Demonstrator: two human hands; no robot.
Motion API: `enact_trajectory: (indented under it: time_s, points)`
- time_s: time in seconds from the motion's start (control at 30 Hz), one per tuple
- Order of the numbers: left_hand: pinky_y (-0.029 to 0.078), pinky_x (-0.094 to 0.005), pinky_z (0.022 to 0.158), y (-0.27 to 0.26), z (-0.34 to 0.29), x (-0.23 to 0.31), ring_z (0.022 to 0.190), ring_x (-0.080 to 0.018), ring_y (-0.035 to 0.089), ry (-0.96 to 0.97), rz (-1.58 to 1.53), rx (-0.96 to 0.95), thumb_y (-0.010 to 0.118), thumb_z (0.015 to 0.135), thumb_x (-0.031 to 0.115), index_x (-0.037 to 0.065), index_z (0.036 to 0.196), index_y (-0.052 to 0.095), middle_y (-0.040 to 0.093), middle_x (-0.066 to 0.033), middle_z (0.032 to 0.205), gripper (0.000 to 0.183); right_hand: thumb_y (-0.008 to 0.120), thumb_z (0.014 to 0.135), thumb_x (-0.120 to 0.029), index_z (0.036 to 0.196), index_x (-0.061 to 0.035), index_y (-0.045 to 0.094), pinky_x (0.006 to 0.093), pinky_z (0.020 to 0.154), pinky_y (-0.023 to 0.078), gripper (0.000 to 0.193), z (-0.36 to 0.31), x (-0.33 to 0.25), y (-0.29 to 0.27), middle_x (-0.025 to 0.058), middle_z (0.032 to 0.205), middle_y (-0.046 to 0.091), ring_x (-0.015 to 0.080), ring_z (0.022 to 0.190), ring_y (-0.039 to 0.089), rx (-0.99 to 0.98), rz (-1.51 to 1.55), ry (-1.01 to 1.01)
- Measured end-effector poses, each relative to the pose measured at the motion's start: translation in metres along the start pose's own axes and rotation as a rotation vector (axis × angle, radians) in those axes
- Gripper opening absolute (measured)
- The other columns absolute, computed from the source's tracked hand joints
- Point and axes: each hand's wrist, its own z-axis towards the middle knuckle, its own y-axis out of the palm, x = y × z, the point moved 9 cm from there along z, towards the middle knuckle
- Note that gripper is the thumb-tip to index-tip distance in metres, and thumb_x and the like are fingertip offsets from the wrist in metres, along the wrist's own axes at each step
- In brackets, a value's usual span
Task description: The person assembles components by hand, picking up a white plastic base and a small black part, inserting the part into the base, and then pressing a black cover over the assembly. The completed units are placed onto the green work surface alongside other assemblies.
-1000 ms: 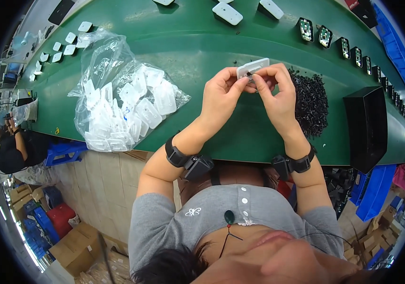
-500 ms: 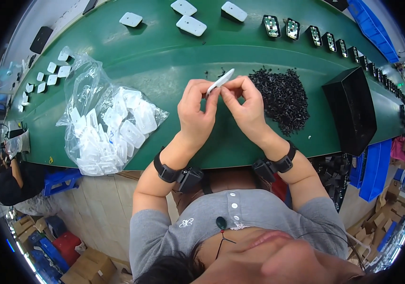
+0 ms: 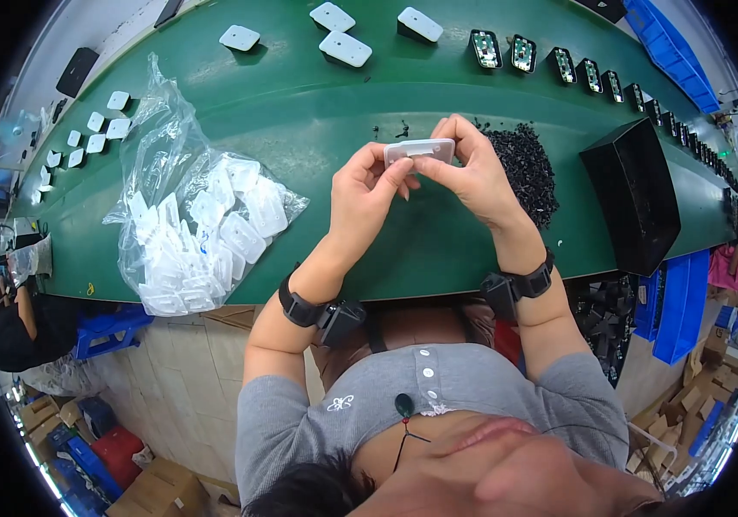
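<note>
A green bench [image 3: 300, 112] curves across the view, with a pale tiled floor [image 3: 201, 370] at 7 o'clock of the held cover. Two other people show: one in black [image 3: 33, 332] at 8 o'clock by a blue stool [image 3: 110, 333], one in pink [image 3: 734, 265] near 4 o'clock.

One white cover [image 3: 427, 148] is held above the bench, tilted up on its long edge; the left hand [image 3: 365, 188] and right hand [image 3: 483, 181] share the grip, pinching it between thumbs and fingers.

Around it, four white-topped black pieces [image 3: 345, 49] stand at 11 o'clock. A smaller-looking white-topped group [image 3: 118, 128] at 9 o'clock numbers about nine. Black shells with circuit boards [image 3: 485, 49] run from 1 toward 3 o'clock, five plain to count, the rest too small. One clear bag [image 3: 159, 108] lies at 8 o'clock, its white covers [image 3: 241, 237] overlapping past counting, as are the small black parts [image 3: 534, 177] heaped at 3 o'clock.

The near edge passes at 6 o'clock; the bag and one black bin [image 3: 636, 207], just past 3, both reach it. Bare green surface separates bag from left hand, and heap from bin.
</note>
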Motion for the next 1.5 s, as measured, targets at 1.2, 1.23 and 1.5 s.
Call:
enact_trajectory:
  time_s: [1.2,1.23,1.5]
  points:
    - [0.049,-0.0449,0.068,-0.019,0.015,-0.001,0.078,-0.0343,0.059,0.282,1.076,0.104,0.063,0.090,0.018,0.009,0.096,0.061,0.054,-0.0134,0.091,0.012,0.072,0.081,-0.039,0.111,-0.0037,0.066,0.0410,0.085,0.052,0.046,0.169,0.001,-0.143,0.0193,0.105,0.070,0.0320,0.099,0.067,0.328,-1.517,0.352]
    - [0.049,-0.0449,0.068,-0.020,0.013,0.000,0.078,-0.0343,0.059,0.279,1.078,0.107,0.063,0.090,0.018,0.009,0.096,0.061,0.054,-0.0134,0.091,0.012,0.072,0.079,-0.034,0.111,-0.0034,0.065,0.0402,0.086,0.052,0.045,0.160,-0.007,-0.130,0.0191,0.106,0.068,0.0318,0.100,0.066,0.322,-1.316,0.215]
    - [0.047,-0.0404,0.073,0.014,-0.021,0.012,0.092,-0.0303,0.053,0.332,1.458,0.035,0.083,0.068,0.031,0.002,0.099,0.052,0.051,-0.0129,0.098,0.053,0.075,0.081,-0.012,0.115,-0.0015,0.058,0.0272,0.085,0.047,0.039,-0.035,-0.039,-0.005,0.0082,0.105,0.057,0.0161,0.096,0.057,0.198,-0.651,-0.353]
